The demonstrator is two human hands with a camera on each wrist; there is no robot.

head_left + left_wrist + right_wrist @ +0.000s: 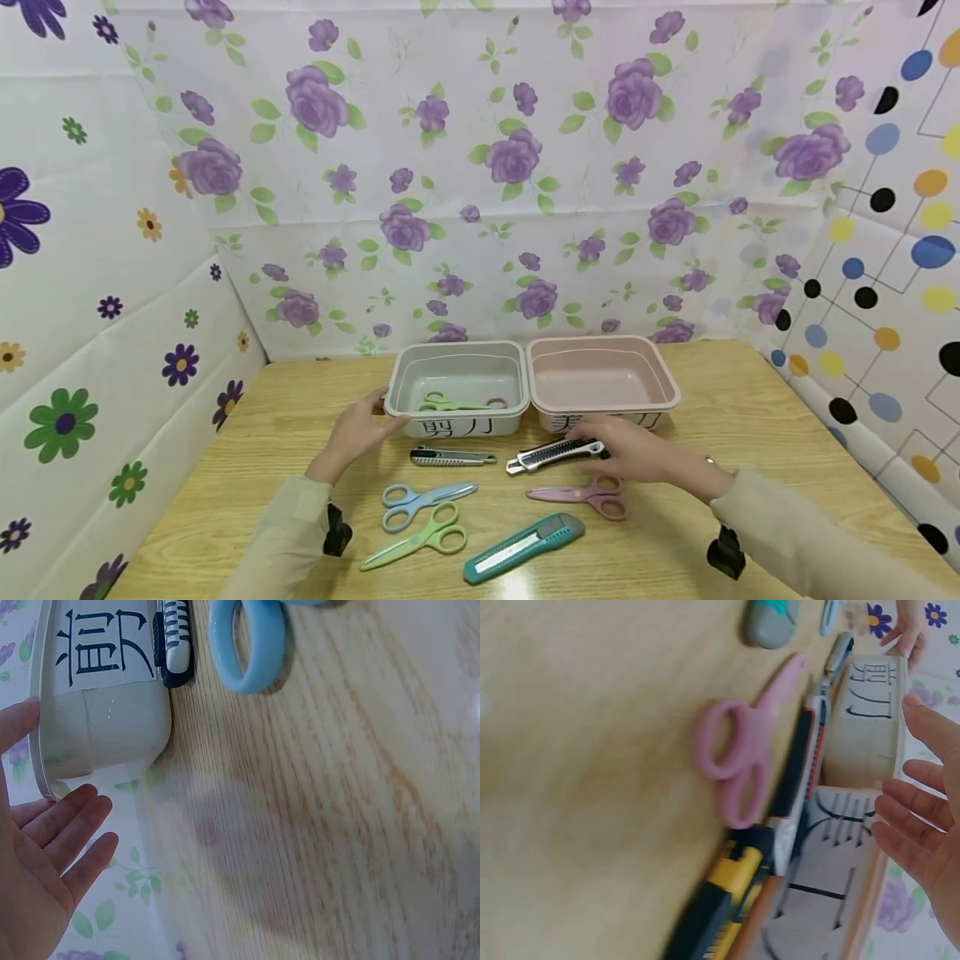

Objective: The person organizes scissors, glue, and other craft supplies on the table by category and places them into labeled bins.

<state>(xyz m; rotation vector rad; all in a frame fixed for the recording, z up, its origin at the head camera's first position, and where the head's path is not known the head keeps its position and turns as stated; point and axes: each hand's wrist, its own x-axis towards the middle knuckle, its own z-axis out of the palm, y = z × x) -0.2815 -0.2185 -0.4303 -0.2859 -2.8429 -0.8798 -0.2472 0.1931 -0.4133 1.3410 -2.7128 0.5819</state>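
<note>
My left hand (pixel 360 435) is at the left end of a grey bin (pixel 517 379), thumb at its rim and fingers fairly straight along the side. Inside the bin lie green scissors (pixel 444 402) and a pink scissors handle (pixel 496 402). Over the front of a pink bin (pixel 667 383) hovers my right hand (pixel 626 450), fingers loose and holding nothing. Below it are a silver-and-black utility knife (pixel 555 454), pink scissors (pixel 581 494) and a yellow-and-black utility knife (pixel 735 877), which the hand mostly hides in the head view.
In front of the grey bin lies a slim utility knife (pixel 453 457). Nearer are blue scissors (pixel 420 502), light green scissors (pixel 420 537) and a teal utility knife (pixel 522 547). Both bins carry lettered labels. Flowered cloth (pixel 465 208) stands behind the wooden table (pixel 247 467).
</note>
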